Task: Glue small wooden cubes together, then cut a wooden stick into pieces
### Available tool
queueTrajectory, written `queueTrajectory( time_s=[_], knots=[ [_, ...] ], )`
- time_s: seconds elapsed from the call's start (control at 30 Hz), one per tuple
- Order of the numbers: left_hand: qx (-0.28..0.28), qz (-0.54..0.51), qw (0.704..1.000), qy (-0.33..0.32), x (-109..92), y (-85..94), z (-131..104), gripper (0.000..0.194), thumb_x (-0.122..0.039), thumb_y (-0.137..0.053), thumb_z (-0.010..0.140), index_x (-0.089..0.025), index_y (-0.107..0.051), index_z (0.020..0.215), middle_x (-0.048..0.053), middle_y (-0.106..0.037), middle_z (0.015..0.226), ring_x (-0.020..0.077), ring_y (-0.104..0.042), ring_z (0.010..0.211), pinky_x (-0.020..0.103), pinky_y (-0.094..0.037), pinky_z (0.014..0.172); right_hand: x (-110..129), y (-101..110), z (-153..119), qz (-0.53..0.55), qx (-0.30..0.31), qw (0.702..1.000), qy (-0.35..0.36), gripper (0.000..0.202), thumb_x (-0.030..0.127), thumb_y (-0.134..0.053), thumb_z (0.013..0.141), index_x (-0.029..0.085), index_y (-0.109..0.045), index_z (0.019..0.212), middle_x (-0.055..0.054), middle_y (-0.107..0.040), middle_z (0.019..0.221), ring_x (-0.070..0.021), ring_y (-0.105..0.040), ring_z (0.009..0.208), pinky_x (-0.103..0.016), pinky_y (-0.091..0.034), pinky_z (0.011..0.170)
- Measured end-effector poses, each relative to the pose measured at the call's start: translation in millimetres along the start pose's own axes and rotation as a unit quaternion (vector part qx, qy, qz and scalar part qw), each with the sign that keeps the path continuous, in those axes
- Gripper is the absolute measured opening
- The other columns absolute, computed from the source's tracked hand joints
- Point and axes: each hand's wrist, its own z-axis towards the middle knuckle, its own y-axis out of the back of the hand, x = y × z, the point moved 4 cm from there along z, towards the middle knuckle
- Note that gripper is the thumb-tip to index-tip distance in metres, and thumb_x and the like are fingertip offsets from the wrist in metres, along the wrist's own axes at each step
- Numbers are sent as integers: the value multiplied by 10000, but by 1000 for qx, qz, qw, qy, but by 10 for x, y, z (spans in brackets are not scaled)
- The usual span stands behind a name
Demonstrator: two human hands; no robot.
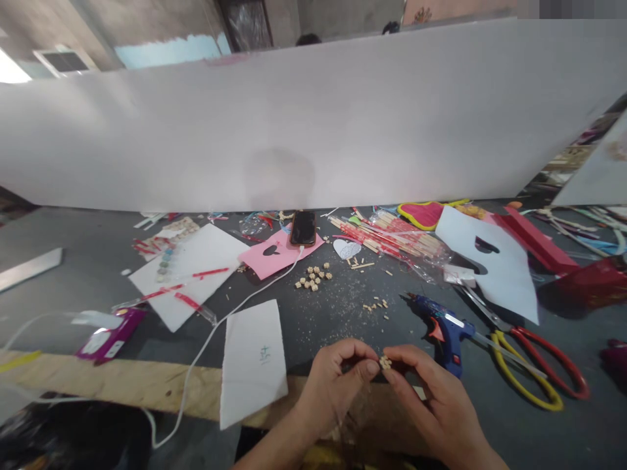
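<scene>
- The small pale cluster (pixel 385 361), seemingly of short wooden pieces, is between the two hands, near the front edge of the bench (pixel 337 326).
- The right hand (pixel 434 398) pinches it between thumb and forefinger; the left hand (pixel 337 378) has thumb and forefinger drawn together at its other side (whether they grip it too, I cannot tell).
- The cluster could slip from the fingertips and drop over the edge, being so small and held so lightly.
- Squeezing too hard could break it apart, if its joints are weak.
- The glue gun (pixel 449 333) lies close to the right hand; if hot, its nozzle could burn fingers that stray against it.
- The white cord (pixel 209 338) could be snagged by the left forearm, dragging the phone (pixel 303 228).
- Counted: one cluster in hand, one glue gun, one pair of scissors (pixel 533 365), one phone, one pink sheet (pixel 255 258), one paper heart (pixel 347 249); roughly a dozen clusters in the pile (pixel 314 285), too bunched to count exactly.
</scene>
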Motion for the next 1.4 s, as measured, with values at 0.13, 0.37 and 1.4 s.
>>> queueTrajectory(
  time_s=[0.13,0.37,1.4],
  knots=[
    [-3,-45,999,18,28,-15,3,168,-297,-651,696,-131,-651,720,15,-606,638,118,-494,609,214,-369,589,6,0,17,0,-7,999,34,157,218,-537,802,242,-601,943,-29,-684,833,-148,-655,742,-224,-529,646],
    [35,-226,971,71,100,-83,7,258,-349,-741,619,-122,-657,706,-2,-606,611,76,-480,558,191,-350,567,-10,-7,4,21,-19,998,53,193,182,-558,790,246,-609,964,-38,-658,867,-161,-635,810,-244,-522,685],
    [52,-337,934,108,148,-157,-24,228,-286,-778,596,-106,-652,655,10,-618,601,67,-491,536,192,-358,561,40,-5,-23,54,-48,995,75,215,132,-588,767,225,-625,958,-31,-645,804,-144,-623,756,-226,-518,632]
  ],
)
